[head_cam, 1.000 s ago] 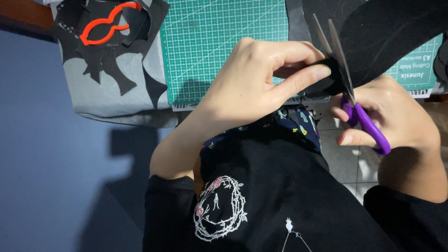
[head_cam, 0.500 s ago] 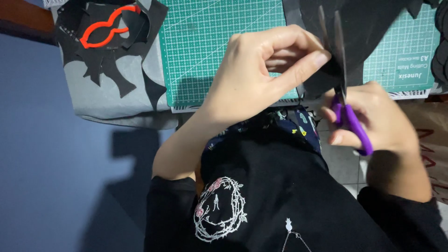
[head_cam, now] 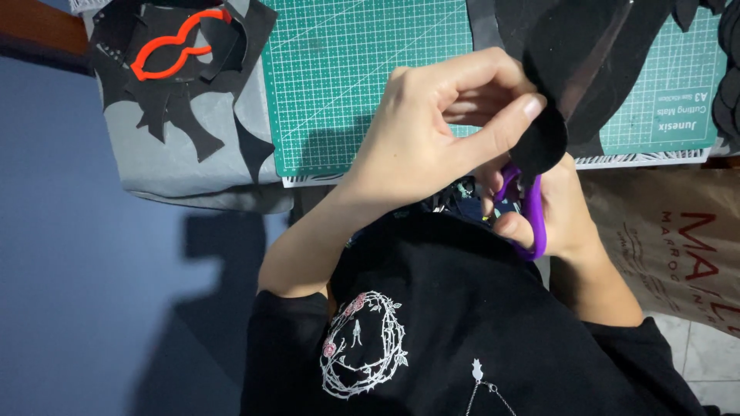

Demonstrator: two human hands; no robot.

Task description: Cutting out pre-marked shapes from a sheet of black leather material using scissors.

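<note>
My left hand (head_cam: 432, 127) pinches a rounded piece of black sheet material (head_cam: 551, 85) between thumb and fingers, just above my lap. Under it, my right hand (head_cam: 551, 219) grips purple-handled scissors (head_cam: 532, 208), whose blades (head_cam: 590, 65) point up and away into the black piece. Both hands are held close together over the near edge of a green cutting mat (head_cam: 362, 69).
Black offcuts (head_cam: 166, 92) and an orange figure-eight outline shape (head_cam: 179, 45) lie on a grey surface left of the mat. More black material (head_cam: 724, 69) sits at the far right. A brown paper bag (head_cam: 671, 239) stands lower right. My black printed shirt (head_cam: 432, 331) fills the foreground.
The scissors and black piece have shifted left and turned; my right hand now sits lower, under my left hand, and the blades point more steeply upward.
</note>
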